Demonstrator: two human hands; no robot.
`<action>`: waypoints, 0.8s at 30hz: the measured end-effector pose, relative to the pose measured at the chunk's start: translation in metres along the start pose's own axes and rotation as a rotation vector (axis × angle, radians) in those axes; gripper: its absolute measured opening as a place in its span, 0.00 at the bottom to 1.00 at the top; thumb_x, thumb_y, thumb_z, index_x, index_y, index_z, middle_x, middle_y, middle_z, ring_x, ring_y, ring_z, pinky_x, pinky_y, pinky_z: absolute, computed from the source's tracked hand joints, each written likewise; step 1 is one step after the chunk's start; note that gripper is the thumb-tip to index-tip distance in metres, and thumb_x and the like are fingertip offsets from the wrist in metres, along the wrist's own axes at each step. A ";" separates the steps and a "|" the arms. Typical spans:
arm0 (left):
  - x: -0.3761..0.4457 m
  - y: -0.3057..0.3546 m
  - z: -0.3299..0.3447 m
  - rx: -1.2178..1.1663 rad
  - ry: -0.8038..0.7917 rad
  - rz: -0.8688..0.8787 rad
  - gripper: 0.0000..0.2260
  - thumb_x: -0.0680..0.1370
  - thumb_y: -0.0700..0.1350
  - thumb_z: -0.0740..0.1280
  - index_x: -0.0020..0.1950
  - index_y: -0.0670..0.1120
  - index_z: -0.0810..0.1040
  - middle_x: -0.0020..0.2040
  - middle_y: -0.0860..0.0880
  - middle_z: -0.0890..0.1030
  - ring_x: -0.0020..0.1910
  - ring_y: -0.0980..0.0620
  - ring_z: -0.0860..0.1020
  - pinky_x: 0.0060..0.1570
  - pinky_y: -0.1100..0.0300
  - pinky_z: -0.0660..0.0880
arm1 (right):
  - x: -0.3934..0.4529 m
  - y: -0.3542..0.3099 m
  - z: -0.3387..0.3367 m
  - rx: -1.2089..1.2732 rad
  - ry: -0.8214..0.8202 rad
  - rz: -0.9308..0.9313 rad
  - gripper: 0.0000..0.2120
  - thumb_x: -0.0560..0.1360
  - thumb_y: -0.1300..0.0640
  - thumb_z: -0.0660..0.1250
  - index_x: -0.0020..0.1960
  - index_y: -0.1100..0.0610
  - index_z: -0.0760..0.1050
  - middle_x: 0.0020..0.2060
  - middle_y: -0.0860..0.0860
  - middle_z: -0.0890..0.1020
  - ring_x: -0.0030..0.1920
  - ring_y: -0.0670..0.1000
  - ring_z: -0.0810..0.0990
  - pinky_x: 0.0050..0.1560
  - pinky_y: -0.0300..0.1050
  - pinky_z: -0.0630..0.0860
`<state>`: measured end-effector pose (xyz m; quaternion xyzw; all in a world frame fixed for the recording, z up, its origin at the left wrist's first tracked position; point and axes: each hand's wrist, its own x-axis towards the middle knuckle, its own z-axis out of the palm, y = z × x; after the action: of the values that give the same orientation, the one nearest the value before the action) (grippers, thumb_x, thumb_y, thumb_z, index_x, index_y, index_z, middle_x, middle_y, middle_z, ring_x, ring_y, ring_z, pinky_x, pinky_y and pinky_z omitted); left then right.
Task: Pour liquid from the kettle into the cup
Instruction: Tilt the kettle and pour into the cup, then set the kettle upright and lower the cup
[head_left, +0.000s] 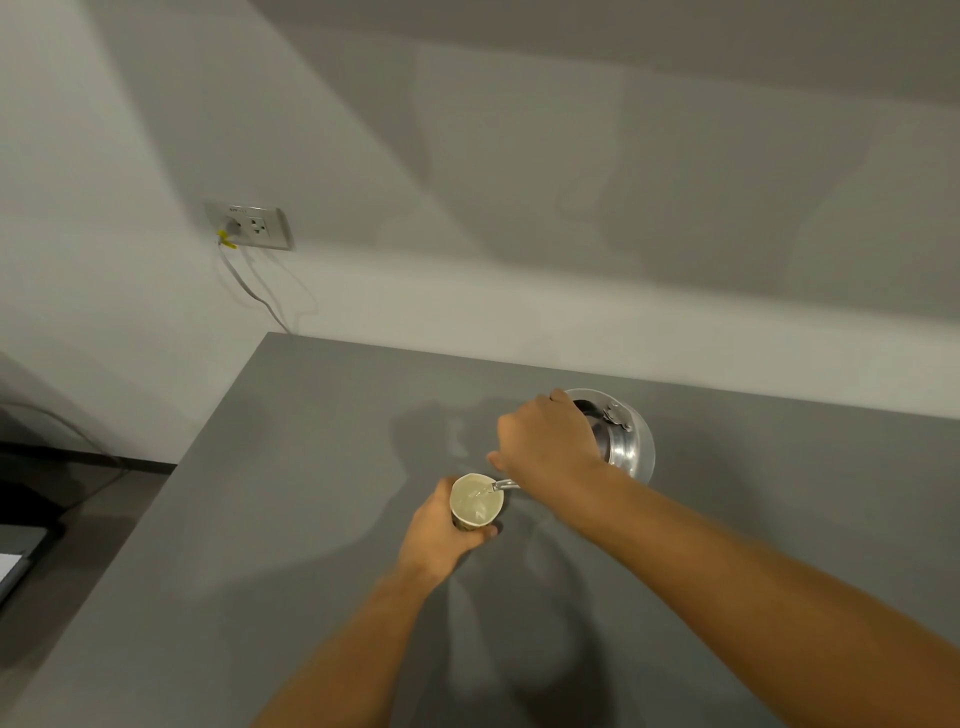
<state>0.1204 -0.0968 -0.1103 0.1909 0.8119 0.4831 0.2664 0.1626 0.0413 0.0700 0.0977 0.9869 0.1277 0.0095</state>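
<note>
A pale paper cup (476, 501) stands on the grey countertop (291, 519), with my left hand (441, 535) wrapped around its side. My right hand (548, 439) grips the handle of a shiny steel kettle (626, 441), which is tilted toward the cup. The kettle's thin spout (505, 485) reaches over the cup's rim, and clear liquid lies inside the cup. My right hand and forearm hide most of the kettle's handle and body.
The countertop's left edge runs diagonally down to the lower left, with dark furniture (31, 514) beyond it. A wall socket (249, 224) with a plugged cord (254, 291) sits on the white wall behind the counter.
</note>
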 end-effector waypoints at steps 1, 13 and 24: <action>0.000 0.000 0.000 -0.002 -0.001 0.001 0.27 0.63 0.53 0.82 0.58 0.59 0.75 0.50 0.59 0.85 0.48 0.63 0.82 0.49 0.62 0.78 | 0.000 0.000 0.000 0.001 0.001 0.002 0.23 0.73 0.51 0.67 0.27 0.52 0.58 0.35 0.54 0.80 0.35 0.55 0.68 0.45 0.50 0.62; -0.003 0.003 -0.001 -0.019 0.004 0.015 0.28 0.64 0.51 0.83 0.61 0.55 0.77 0.52 0.57 0.85 0.51 0.58 0.83 0.53 0.58 0.79 | -0.008 0.018 0.000 0.146 -0.051 0.088 0.22 0.74 0.46 0.64 0.27 0.53 0.60 0.26 0.50 0.68 0.34 0.56 0.68 0.45 0.49 0.61; -0.009 0.008 -0.002 -0.035 0.000 -0.003 0.32 0.64 0.51 0.84 0.65 0.56 0.75 0.55 0.56 0.84 0.55 0.55 0.83 0.57 0.57 0.78 | -0.024 0.051 0.015 0.350 -0.137 0.226 0.21 0.73 0.39 0.63 0.31 0.53 0.67 0.27 0.50 0.75 0.33 0.54 0.74 0.41 0.48 0.66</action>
<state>0.1263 -0.0996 -0.1000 0.1851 0.8037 0.4966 0.2706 0.1968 0.0890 0.0682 0.2162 0.9739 -0.0522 0.0453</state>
